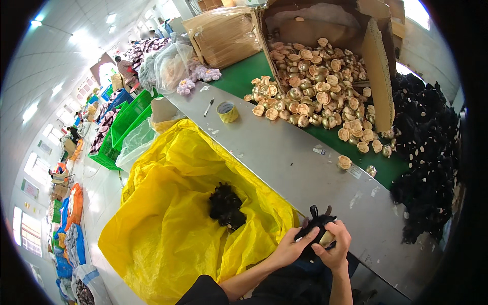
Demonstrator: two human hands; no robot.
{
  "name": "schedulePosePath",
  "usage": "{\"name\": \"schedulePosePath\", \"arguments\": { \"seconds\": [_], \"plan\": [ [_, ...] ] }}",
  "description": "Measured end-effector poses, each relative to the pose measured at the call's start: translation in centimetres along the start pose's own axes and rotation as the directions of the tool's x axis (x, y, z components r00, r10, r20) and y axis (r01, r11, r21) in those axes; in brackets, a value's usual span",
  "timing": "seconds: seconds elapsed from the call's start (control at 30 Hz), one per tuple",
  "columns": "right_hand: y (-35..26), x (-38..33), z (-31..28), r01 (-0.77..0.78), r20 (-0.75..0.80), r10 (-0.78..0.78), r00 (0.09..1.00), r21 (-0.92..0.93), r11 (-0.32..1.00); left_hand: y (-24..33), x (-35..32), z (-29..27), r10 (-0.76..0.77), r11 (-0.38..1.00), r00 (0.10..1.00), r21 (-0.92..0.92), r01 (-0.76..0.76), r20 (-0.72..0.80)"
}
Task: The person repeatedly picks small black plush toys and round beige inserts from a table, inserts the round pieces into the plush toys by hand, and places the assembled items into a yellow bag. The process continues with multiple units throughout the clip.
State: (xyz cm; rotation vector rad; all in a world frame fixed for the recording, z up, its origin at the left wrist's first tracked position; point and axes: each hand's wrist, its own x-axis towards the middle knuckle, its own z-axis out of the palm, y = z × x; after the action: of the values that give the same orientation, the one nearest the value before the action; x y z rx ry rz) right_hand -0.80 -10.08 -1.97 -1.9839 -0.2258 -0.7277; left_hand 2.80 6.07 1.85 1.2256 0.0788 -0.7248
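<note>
Black tuft part-hidden by hands; distant workers too small.

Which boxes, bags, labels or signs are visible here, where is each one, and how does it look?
Open cardboard box: far right on the table, tipped, brown, spilling tan half shells.
Closed cardboard box: far centre, brown, wrapped in clear film.
Yellow plastic bag: left of the table, large, open, with a black pile inside.
Clear plastic bag: far left, crumpled.
Tape roll: on the table, yellowish.
Small label: on the table, white.
</note>
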Motion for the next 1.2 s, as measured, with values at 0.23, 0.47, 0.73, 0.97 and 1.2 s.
{"name": "schedulePosePath", "arguments": {
  "seconds": [0.23, 0.47, 0.73, 0.97, 1.2],
  "plan": [
    [0.9, -1.4, -0.2, -0.104, -0.124, 0.123, 0.985, 0.153, 0.983, -0.1, 0.0, 0.2, 0.028, 0.992, 0.996, 0.119, -0.038, 0.079],
    [-1.8, -0.3, -0.9, -0.301, -0.179, 0.385, 0.905, 0.368, 0.880, -0.3, 0.2, -0.4, 0.155, 0.980, 0.971, 0.092, -0.174, 0.182],
    [-1.6, 2.1, -1.6, -0.448, 0.042, 0.542, 0.839, 0.619, 0.645, -2.5, 1.1, 1.4, 0.012, 0.847, 0.983, -0.524, 0.087, 0.182],
    [0.1, 2.6, -3.6, -0.531, 0.205, 0.554, 0.807, 0.663, 0.527, -3.4, 1.9, 0.9, 0.018, 0.837, 0.955, -0.526, 0.148, 0.297],
    [-0.4, 2.9, -3.5, -0.513, 0.205, 0.504, 0.839, 0.606, 0.608, -2.9, 1.3, 0.9, 0.022, 0.867, 0.945, -0.477, 0.145, 0.328]
  ]
}}
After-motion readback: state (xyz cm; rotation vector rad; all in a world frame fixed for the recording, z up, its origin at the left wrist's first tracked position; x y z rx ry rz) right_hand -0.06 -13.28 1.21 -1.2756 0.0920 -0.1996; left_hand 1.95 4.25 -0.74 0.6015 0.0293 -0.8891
